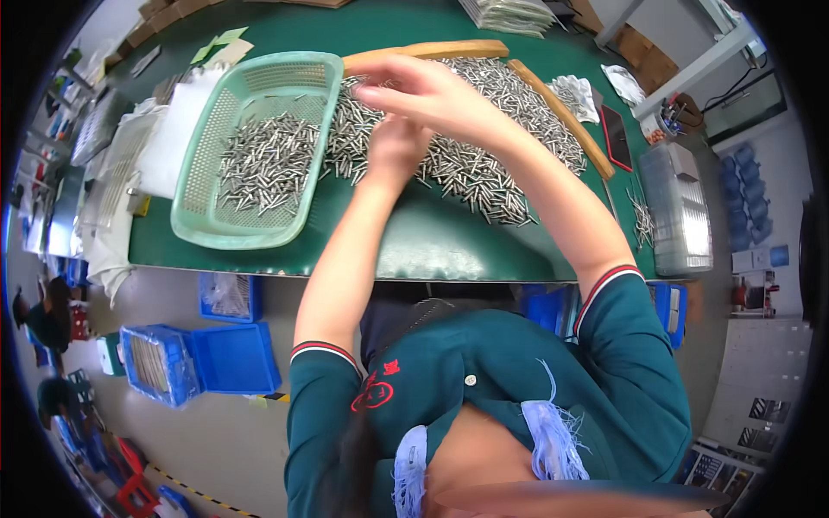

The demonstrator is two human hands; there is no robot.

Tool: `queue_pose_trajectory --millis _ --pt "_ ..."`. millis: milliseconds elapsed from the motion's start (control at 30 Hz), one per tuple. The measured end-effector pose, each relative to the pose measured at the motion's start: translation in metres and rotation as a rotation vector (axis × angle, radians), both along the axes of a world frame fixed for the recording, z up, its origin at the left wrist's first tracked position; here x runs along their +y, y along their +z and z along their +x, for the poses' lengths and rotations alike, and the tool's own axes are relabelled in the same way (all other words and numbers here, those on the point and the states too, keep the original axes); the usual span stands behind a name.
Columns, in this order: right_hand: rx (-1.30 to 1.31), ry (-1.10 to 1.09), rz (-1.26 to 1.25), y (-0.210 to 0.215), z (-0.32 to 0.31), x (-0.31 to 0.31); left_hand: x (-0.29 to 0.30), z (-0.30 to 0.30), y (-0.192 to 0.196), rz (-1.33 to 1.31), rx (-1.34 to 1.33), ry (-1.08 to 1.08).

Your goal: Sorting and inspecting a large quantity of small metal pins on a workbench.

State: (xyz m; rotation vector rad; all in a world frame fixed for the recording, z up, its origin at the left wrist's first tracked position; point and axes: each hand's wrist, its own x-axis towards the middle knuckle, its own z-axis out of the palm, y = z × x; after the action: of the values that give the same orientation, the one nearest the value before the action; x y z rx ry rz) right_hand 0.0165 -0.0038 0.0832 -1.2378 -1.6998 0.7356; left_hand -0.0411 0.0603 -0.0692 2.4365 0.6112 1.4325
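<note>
A large heap of short silver metal pins [484, 186] is spread on the green table. My left hand [397, 148] is curled closed at the heap's left part, and what its fingers hold, if anything, is hidden. Just above and across it reaches my right hand [413, 91], its thumb apart from its fingers, pointing left toward the basket. I make out nothing held in it. Left of both hands stands a pale green plastic basket [194, 186] with perforated walls. More of the same metal pins [268, 164] lie loose inside it.
Wooden strips [561, 116] border the heap at the back and right. A red-edged phone [616, 138] and a clear plastic box [678, 211] are at the right. White cloth [117, 220] hangs at the table's left end. Blue bins [233, 358] stand on the floor.
</note>
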Motion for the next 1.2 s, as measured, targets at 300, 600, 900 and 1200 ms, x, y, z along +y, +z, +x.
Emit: queue_pose_trajectory --millis 300,600,900,1200 --pt "-0.769 -0.247 -0.01 -0.079 0.087 -0.136 -0.048 -0.014 0.065 -0.218 0.527 -0.138" --pt "-0.561 -0.231 -0.057 -0.073 0.104 -0.13 -0.057 -0.002 0.079 -0.166 0.556 -0.192" --pt "-0.624 -0.213 -0.015 -0.083 0.106 -0.136 -0.057 -0.018 0.078 -0.137 0.744 -0.307" --pt "-0.63 -0.38 0.1 -0.084 0.103 -0.125 -0.049 -0.008 0.094 -0.022 0.723 -0.307"
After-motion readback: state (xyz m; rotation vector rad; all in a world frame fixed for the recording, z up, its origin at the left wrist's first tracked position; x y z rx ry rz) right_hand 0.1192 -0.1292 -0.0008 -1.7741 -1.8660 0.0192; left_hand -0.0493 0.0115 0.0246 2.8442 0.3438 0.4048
